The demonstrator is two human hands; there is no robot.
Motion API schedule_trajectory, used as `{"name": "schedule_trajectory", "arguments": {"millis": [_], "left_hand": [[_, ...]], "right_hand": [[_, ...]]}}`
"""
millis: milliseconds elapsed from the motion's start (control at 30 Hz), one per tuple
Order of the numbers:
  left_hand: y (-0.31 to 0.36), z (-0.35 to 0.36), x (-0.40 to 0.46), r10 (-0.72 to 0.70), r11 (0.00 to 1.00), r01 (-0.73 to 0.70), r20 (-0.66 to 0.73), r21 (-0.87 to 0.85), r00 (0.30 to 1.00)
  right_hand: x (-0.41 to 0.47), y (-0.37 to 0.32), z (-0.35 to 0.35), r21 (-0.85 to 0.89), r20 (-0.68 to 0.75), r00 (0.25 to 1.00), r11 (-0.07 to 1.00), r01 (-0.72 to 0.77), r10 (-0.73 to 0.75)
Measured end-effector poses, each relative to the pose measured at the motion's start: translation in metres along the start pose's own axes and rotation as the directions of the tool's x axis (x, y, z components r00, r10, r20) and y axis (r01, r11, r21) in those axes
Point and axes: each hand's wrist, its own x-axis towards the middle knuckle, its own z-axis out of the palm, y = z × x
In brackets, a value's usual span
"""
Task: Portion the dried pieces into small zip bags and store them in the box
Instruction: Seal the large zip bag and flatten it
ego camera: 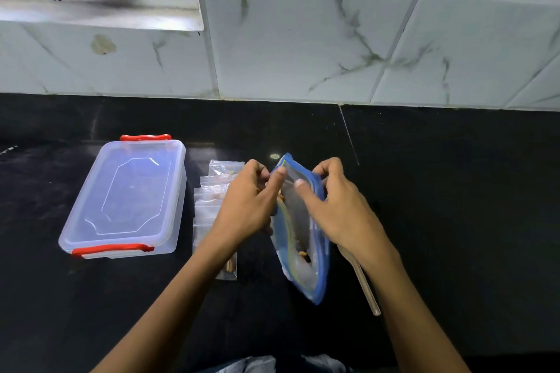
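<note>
On the tabletop (pixel 454 191), the lidded box (pixel 127 197) sits at nine o'clock from the large bag (pixel 300 230). A stack of small bags (pixel 209 206) lies between them, just beside the box. A spoon (pixel 366 285) lies at four o'clock from the large bag. The tiled wall (pixel 333 39) stands at twelve o'clock.

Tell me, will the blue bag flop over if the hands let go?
Probably. The blue bag looks like thin, soft plastic, bending where both hands pinch its top. It holds only a few pieces, so it seems light. It would likely sag flat, not stand.
</note>
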Motion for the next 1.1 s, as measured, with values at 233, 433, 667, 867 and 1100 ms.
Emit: {"name": "schedule_trajectory", "arguments": {"millis": [233,433,667,867,1100], "left_hand": [[0.000,-0.001,-0.013,-0.238,0.781,0.225,0.056,-0.583,0.970],[-0.044,-0.004,-0.043,-0.320,0.771,0.286,0.042,-0.570,0.946],[-0.082,0.009,-0.069,-0.390,0.842,0.437,0.205,-0.316,0.898],[-0.091,0.014,-0.081,-0.502,0.819,0.565,0.350,-0.102,0.791],[-0.088,0.024,-0.071,-0.498,0.343,0.731,0.545,-0.590,0.674]], "right_hand": [[0.000,0.010,-0.002,0.273,0.021,0.990,0.952,-0.138,0.138],[-0.047,0.019,-0.016,0.148,0.300,0.954,0.989,-0.025,-0.021],[-0.074,0.030,0.001,-0.093,0.189,0.979,0.992,0.088,-0.069],[-0.069,0.035,0.014,0.362,0.033,0.999,0.931,-0.050,0.041],[-0.064,0.055,0.015,0.912,0.193,0.934,0.298,-0.284,0.301]]}}
